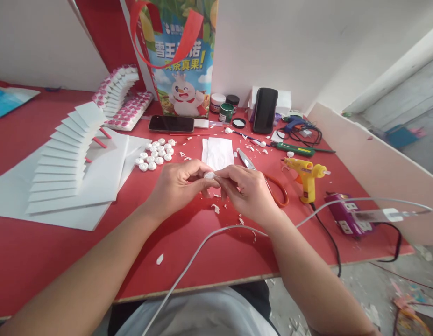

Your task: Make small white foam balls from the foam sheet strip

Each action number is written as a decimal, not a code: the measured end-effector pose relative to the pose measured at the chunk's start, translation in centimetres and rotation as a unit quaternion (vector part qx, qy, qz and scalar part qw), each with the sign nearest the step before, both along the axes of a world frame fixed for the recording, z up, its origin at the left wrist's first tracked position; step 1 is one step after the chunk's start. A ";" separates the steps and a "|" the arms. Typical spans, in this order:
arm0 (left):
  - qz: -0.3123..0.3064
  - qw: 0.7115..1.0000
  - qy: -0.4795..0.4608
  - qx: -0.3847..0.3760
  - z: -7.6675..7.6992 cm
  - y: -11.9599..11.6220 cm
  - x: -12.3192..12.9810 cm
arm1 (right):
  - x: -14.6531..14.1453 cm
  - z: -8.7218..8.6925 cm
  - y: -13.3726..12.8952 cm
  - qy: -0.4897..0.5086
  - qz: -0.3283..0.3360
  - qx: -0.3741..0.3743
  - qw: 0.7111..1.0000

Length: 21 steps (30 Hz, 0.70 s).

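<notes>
Near the middle of the red table, my left hand (179,186) pinches a small white rolled piece (209,175) between thumb and fingers. My right hand (246,189) touches the same piece from the right, its thumb and fingertips pressed together at its edge. Just beyond the hands lies a white folded paper (218,153). A group of several white rolled pieces (156,153) sits left of it. Scissors with orange handles (280,201) lie partly behind my right hand. White scraps (215,208) are scattered below and around my fingers.
Fanned white sheets (60,161) stand at left. A printed bag (184,88), phone (171,123), paint jars (226,112) and an upright black device (265,110) line the back. At right are a yellow glue gun (306,177) and purple box (345,217). A white cable (216,232) crosses the front.
</notes>
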<state>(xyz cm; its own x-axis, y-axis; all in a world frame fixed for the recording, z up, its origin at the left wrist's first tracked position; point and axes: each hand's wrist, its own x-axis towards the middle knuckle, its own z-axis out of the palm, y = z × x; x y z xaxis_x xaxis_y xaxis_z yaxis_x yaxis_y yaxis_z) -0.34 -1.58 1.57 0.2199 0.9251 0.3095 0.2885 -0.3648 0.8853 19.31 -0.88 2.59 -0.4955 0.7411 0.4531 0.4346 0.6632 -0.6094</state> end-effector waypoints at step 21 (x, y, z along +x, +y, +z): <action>-0.098 0.994 0.018 -0.035 -0.7 0.6 0.1 | 0.3 -0.4 1.4 0.109 -0.010 -0.271 0.956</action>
